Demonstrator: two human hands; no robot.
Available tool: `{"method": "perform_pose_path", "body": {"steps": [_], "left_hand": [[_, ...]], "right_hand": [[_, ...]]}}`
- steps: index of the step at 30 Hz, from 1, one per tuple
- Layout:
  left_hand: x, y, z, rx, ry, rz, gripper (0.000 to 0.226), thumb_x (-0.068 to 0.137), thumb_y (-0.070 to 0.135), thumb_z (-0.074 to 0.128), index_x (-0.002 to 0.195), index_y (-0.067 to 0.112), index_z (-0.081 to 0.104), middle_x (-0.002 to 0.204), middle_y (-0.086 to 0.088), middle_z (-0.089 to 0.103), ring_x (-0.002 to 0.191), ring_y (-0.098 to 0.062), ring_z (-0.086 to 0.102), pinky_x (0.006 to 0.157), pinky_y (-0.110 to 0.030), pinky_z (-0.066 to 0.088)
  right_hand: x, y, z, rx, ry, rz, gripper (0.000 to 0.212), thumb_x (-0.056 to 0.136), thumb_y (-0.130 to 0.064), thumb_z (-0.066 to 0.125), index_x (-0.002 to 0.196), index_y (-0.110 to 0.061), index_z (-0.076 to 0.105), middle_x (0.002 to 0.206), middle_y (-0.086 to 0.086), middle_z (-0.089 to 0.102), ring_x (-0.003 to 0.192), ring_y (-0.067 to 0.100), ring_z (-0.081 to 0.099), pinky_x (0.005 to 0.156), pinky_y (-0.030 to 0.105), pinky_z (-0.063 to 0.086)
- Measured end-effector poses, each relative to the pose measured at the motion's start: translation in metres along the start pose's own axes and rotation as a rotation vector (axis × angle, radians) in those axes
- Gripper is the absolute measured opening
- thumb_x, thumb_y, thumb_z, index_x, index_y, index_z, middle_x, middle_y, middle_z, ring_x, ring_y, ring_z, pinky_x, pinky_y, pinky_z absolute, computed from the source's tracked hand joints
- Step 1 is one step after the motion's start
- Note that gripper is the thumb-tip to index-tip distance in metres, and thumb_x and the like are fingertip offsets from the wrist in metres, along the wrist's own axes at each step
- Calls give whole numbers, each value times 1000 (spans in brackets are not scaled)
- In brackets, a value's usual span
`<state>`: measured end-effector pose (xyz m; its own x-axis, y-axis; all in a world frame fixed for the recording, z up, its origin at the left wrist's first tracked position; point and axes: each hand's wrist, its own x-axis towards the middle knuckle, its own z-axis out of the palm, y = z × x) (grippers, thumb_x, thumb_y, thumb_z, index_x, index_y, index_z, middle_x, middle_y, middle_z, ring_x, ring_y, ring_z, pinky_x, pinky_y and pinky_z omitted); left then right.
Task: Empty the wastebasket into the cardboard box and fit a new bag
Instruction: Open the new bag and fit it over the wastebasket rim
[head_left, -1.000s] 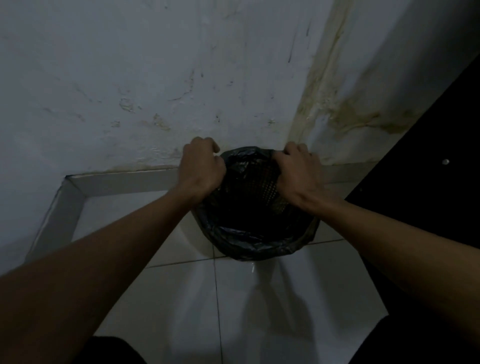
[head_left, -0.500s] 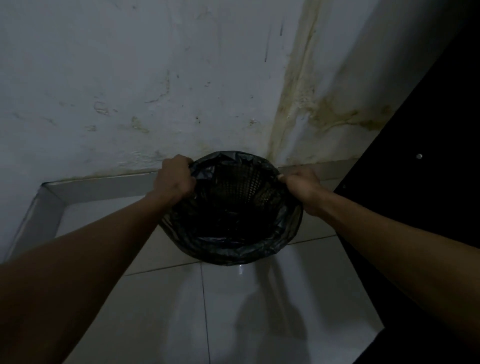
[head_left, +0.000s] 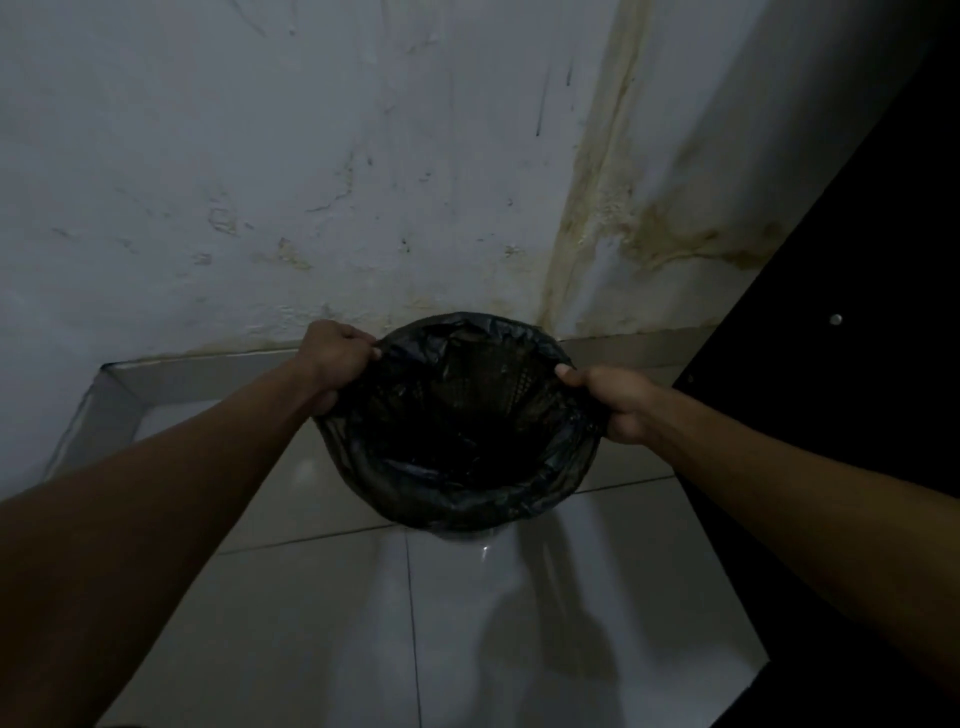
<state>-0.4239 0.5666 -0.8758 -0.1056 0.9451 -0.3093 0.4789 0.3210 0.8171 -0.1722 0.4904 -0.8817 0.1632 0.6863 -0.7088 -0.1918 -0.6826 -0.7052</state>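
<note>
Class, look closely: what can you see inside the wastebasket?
A black bag lines the wastebasket, its edge folded over the rim. Mesh wall shows at the back. The bottom is too dark to tell if anything lies there.

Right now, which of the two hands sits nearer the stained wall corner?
The right hand, gripping the black bag on the side toward the yellow-stained corner; the left hand grips the opposite side.
</note>
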Motion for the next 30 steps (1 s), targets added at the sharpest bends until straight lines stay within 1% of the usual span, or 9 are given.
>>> {"method": "perform_pose_path", "body": {"steps": [5,8,10,13,18,21,24,27,30], "left_hand": [[6,11,3,-40,106,49,34,77,17,73,109,5,67,110,-17,67,102,-30,64,94,-38,52],[1,25,4,0,146,108,35,79,18,71,112,7,65,111,-17,66,103,-31,63,90,-32,51],[-4,29,5,39,151,131,18,79,17,69,95,10,64,108,-16,65,102,-30,62,91,-35,52],[-18,28,8,164,168,172,4,80,12,65,82,10,62,93,-12,61,97,-28,61,87,-33,50],[-47,30,14,258,49,234,15,82,7,62,84,-4,72,81,-18,68,74,-25,63,71,-29,53],[-75,34,20,223,-256,67,15,86,11,62,84,-3,67,70,-17,65,50,-21,57,47,-26,50],[-105,20,35,161,-538,-256,19,91,20,61,102,5,62,85,-13,66,58,-17,60,43,-17,45],[-107,-6,53,-251,-500,-490,36,88,15,66,119,3,53,104,-21,65,73,-25,66,58,-30,58],[-95,-15,57,-702,-356,-615,21,94,-2,50,115,0,51,87,-18,59,71,-22,59,81,-33,52]], "right_hand": [[-1,3,0,247,-11,-33,38,103,-18,39,136,-1,47,138,14,53,128,31,48,92,39,42],[0,5,9,328,-43,-37,37,103,-14,39,138,-4,43,139,15,51,127,34,48,90,41,44],[2,9,14,339,-65,-27,35,102,-13,41,135,-4,46,135,14,53,119,33,53,87,41,45],[1,13,17,296,-96,7,18,99,-14,48,113,-5,56,112,12,61,95,26,60,82,40,50],[-5,21,21,263,-138,29,7,96,-6,53,100,-5,57,96,12,60,86,23,61,66,40,57],[-5,27,25,251,-185,28,10,94,-6,56,103,-6,58,97,12,61,85,22,62,63,40,60],[-5,34,28,236,-250,14,10,93,-7,56,103,-6,60,94,10,66,83,20,64,63,32,60],[-4,37,30,264,-301,9,11,93,-2,54,101,-4,62,82,8,73,82,19,66,67,31,59],[-5,39,29,278,-308,15,11,92,1,52,97,-3,61,75,8,74,72,18,70,69,32,59]]}}
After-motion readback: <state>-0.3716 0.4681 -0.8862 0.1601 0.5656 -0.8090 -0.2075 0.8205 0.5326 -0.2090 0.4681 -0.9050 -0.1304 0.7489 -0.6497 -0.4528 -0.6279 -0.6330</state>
